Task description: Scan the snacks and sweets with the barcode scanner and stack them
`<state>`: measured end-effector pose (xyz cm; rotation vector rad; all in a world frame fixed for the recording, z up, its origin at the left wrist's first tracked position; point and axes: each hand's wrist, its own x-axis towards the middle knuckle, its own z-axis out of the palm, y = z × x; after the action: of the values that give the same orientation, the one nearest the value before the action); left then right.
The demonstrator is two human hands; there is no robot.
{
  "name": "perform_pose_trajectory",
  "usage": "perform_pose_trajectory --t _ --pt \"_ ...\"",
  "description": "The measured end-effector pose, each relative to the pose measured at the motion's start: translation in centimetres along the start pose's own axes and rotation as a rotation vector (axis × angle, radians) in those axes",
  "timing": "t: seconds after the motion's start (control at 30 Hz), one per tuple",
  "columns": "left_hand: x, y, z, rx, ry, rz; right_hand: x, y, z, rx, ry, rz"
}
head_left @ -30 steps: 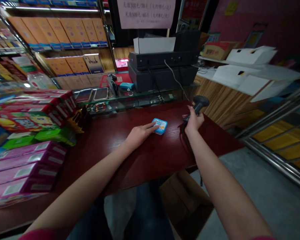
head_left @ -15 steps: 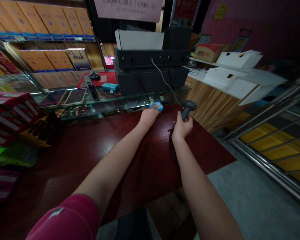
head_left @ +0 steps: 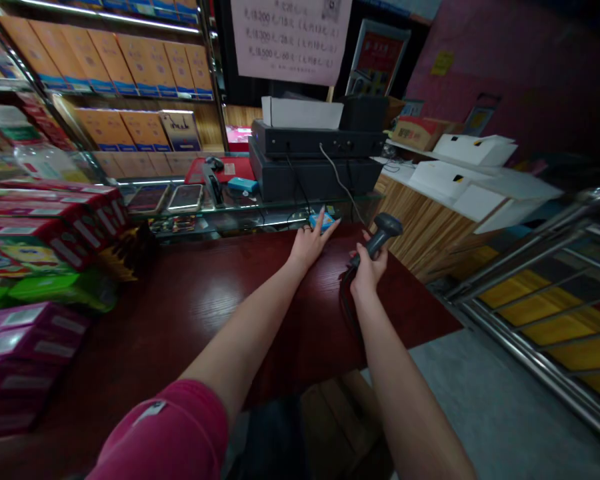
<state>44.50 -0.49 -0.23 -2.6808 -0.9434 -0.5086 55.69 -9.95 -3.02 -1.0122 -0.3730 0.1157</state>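
Observation:
My left hand (head_left: 309, 245) reaches over the far edge of the dark red table (head_left: 260, 293), its index finger and thumb stretched apart and its other fingers bent. Just behind those fingers is a small blue packet (head_left: 326, 221), partly covered by them; whether they touch it I cannot tell. In my right hand (head_left: 370, 268) is a dark grey barcode scanner (head_left: 380, 237), gripped by its handle with the head tilted up to the right. A black cable (head_left: 345, 303) hangs from the scanner's handle over the table.
Red boxes (head_left: 55, 227), green packs (head_left: 70, 288) and purple boxes (head_left: 30, 347) are piled at the left. Beyond the table stands a glass counter (head_left: 240, 217) with black machines (head_left: 315, 170). A metal railing (head_left: 540, 333) runs along the right.
The view has tilted up. My left hand's index finger and thumb have spread from a closer grip around the blue packet. My right hand still holds the barcode scanner, now tilted more to the right.

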Motion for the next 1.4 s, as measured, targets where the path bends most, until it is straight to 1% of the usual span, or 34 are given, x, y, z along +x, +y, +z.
perform_pose_trajectory --t 0.1,0.23,0.33,0.43,0.5,0.57,0.67,0.73,0.8,0.87,0.9,0.97,1.03,1.13,1.23,1.3,1.4 --pt "-3.8 -0.4 -1.4 0.008 0.036 -0.002 -1.8 -1.2 -0.3 0.035 -0.102 0.072" --pt "-10.9 -1.9 -3.9 0.012 0.107 0.051 -5.9 -3.3 0.3 0.043 -0.232 0.232" --pt "-16.8 -3.5 -6.6 0.049 0.166 0.075 -10.7 -5.1 1.3 0.063 -0.375 0.283" --pt "-22.8 -5.8 -10.2 0.116 0.192 0.074 -16.4 -6.6 2.5 0.123 -0.520 0.375" --pt "-26.9 -7.9 -13.1 0.143 0.210 0.062 -20.4 -7.4 3.6 0.172 -0.628 0.475" --pt "-31.0 -10.5 -16.4 0.131 0.240 0.026 -24.3 -8.0 5.0 0.224 -0.716 0.557" --pt "-37.0 -15.5 -21.4 0.049 0.302 -0.098 -29.8 -8.9 7.3 0.298 -0.799 0.637" --pt "-40.8 -19.2 -23.9 -0.019 0.406 -0.281 -33.1 -9.4 8.9 0.348 -0.831 0.691" --pt "-44.4 -23.1 -25.4 -0.079 0.522 -0.517 -35.9 -9.8 10.2 0.386 -0.846 0.747" --pt "-47.7 -26.7 -25.6 -0.142 0.620 -0.692 -37.9 -10.0 11.2 0.389 -0.857 0.790" --pt "-49.1 -28.2 -25.3 -0.188 0.635 -0.740 -38.6 -10.0 11.4 0.376 -0.860 0.804" --pt "-51.4 -30.6 -23.9 -0.284 0.582 -0.768 -39.3 -9.9 11.7 0.331 -0.859 0.819" --pt "-52.9 -31.9 -22.0 -0.345 0.480 -0.773 -39.3 -9.6 11.8 0.286 -0.850 0.825" --pt "-53.4 -32.4 -19.3 -0.423 0.350 -0.815 -38.9 -9.1 11.7 0.259 -0.835 0.837" --pt "-52.7 -32.3 -17.7 -0.509 0.292 -0.884 -38.7 -8.9 11.6 0.248 -0.831 0.848" --pt "-52.1 -32.3 -17.3 -0.523 0.310 -0.938 -38.7 -8.9 11.6 0.230 -0.828 0.848" --pt "-51.7 -32.7 -17.2 -0.511 0.385 -0.997 -39.0 -9.1 11.6 0.202 -0.831 0.846"
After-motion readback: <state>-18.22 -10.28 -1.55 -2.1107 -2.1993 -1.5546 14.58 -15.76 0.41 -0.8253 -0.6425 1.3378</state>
